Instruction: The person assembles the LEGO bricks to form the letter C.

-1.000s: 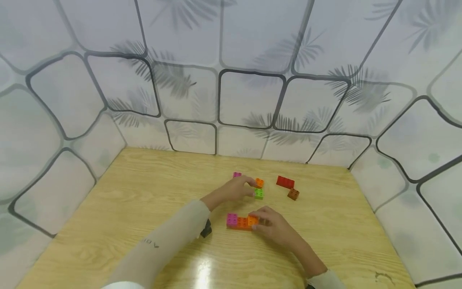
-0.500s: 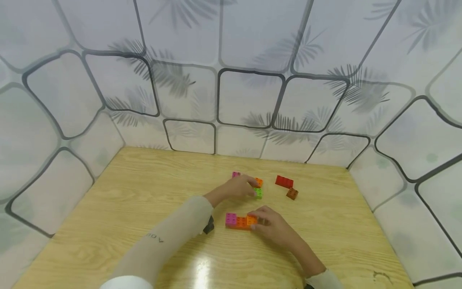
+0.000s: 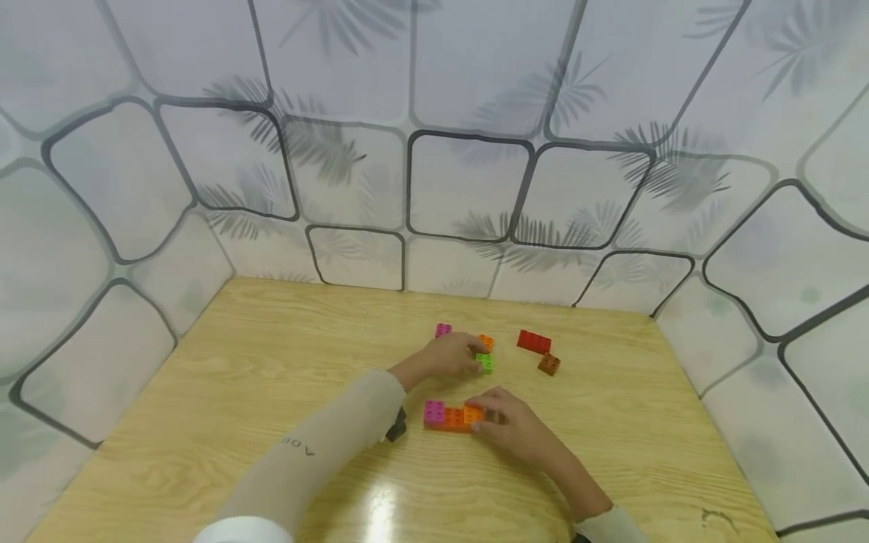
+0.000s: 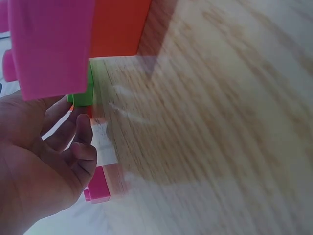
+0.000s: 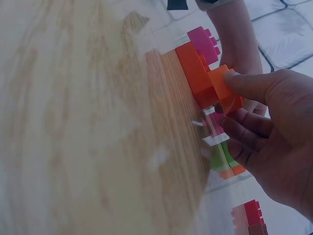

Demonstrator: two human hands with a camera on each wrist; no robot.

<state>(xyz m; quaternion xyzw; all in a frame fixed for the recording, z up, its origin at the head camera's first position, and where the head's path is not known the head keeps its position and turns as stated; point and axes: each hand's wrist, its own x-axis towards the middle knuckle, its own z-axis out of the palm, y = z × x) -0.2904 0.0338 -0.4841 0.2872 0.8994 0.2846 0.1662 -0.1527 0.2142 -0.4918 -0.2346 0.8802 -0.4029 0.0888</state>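
Pinching a small orange block (image 5: 223,86) between thumb and fingers of the right hand (image 3: 514,426), at the 3 o'clock end of a long orange block (image 5: 195,76) lying on the table (image 3: 305,332). Seated fully on the studs or not, cannot tell. At the 9 o'clock end of the same long block, a pink block (image 3: 434,412), with bare studs between.

Well apart from the right hand, at 11 o'clock, the left hand (image 3: 453,354), with thumb and forefinger spread about a green block (image 3: 485,362) at 3 o'clock and a second orange block (image 3: 486,342) at 2. Gripping or merely touching, cannot tell.

Just beyond the left hand, at 11 o'clock, a second pink block (image 3: 443,329), partly hidden. Farther out towards 3, a red block (image 3: 534,342), with a brown block (image 3: 549,364) at 5 o'clock from it.

Could tip the small orange block loose with an uneven right-hand pinch; could bump the second pink block with the left knuckles; could push the green block away with a one-sided grip.
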